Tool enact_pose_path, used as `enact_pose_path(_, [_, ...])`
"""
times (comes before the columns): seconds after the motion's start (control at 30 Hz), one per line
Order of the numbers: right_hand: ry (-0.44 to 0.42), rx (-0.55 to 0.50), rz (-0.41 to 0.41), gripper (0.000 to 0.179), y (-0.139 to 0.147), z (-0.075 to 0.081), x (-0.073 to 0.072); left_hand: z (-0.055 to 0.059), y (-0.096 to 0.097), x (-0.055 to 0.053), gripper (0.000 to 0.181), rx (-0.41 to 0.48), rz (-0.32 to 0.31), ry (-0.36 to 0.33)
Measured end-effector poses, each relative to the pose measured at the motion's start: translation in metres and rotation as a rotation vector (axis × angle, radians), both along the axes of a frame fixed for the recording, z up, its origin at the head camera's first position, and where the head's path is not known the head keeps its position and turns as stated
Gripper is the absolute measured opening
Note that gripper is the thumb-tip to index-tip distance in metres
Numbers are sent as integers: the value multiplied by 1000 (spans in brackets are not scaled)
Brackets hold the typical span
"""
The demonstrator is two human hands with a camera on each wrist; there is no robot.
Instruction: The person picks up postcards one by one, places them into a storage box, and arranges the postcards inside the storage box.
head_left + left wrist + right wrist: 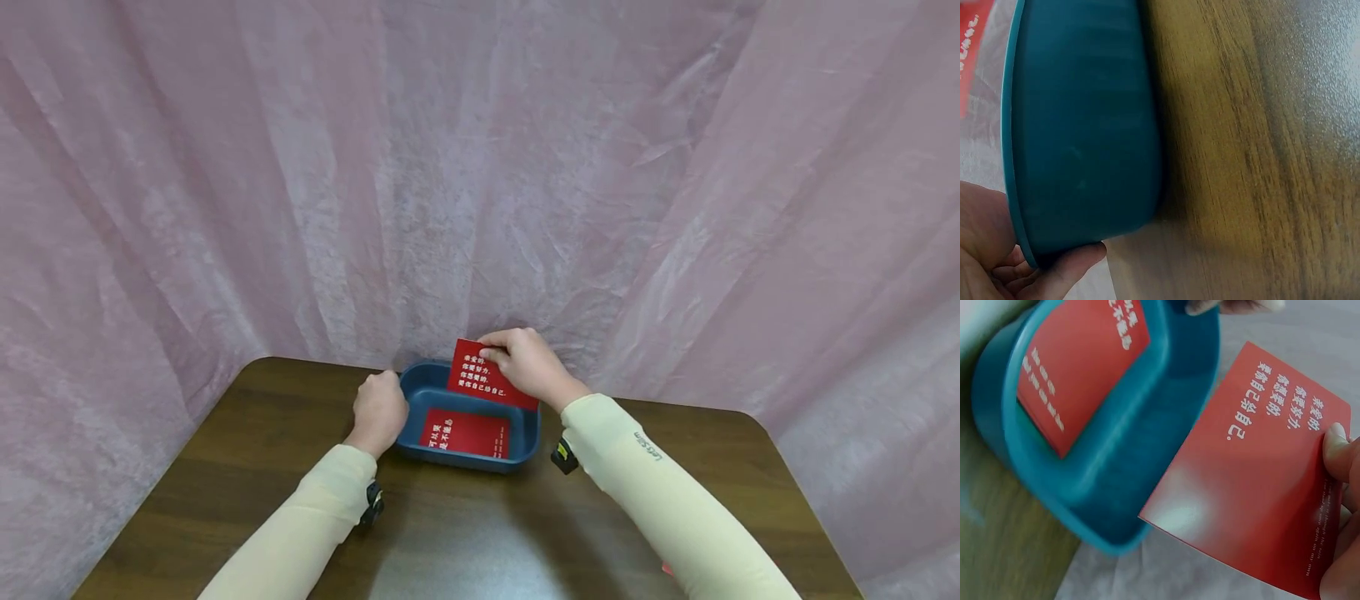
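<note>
A blue plastic tub [531,446] stands at the far side of the wooden table. My left hand [379,410] grips its left end; in the left wrist view, fingers [1079,265] curl around the tub's rim. Between thumb and fingers, my right hand [525,362] pinches a red card [1254,481] printed with white Chinese characters. The card is held tilted above the tub's back right part. Another red card [468,433] with white print lies flat inside the tub, towards its front.
Dark brown wood makes up the table [262,450]. A pink velvety curtain [465,167] hangs right behind it. A small bit of something red [667,569] shows beside the right sleeve at the lower right, mostly hidden by the arm.
</note>
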State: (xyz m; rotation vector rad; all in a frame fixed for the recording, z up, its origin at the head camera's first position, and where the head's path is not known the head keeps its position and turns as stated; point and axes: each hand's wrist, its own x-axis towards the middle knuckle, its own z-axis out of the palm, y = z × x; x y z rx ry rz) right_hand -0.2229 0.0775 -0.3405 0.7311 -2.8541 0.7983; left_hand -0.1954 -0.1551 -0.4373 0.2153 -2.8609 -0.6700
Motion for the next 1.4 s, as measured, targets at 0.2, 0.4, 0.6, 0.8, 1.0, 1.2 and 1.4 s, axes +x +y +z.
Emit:
enact_pose_path(0.2, [-41, 73, 47, 24, -20, -19, -5, 1, 2, 2, 15, 8, 2, 4])
enact_pose_path(0.4, [-89, 132, 88, 26, -31, -38, -7, 1, 4, 1, 15, 10, 14, 3])
enact_pose_path(0.6, [-219, 118, 139, 21, -35, -54, -2, 1, 5, 0, 14, 14, 7, -14])
enact_pose_path(0.8, [-285, 100, 176, 17, -39, -63, 0, 3, 5, 2, 15, 11, 13, -11])
enact_pose_path(1.0, [-314, 116, 181, 15, -41, -69, 1, 2, 4, 1, 14, 11, 7, -11])
enact_pose_path(1.2, [-308, 198, 185, 20, -44, -76, 3, 1, 4, 0, 12, 2, 9, 13])
enact_pose_path(1.4, [-322, 261, 154, 29, -45, -77, 6, -1, 4, -1, 12, -15, 11, 17])
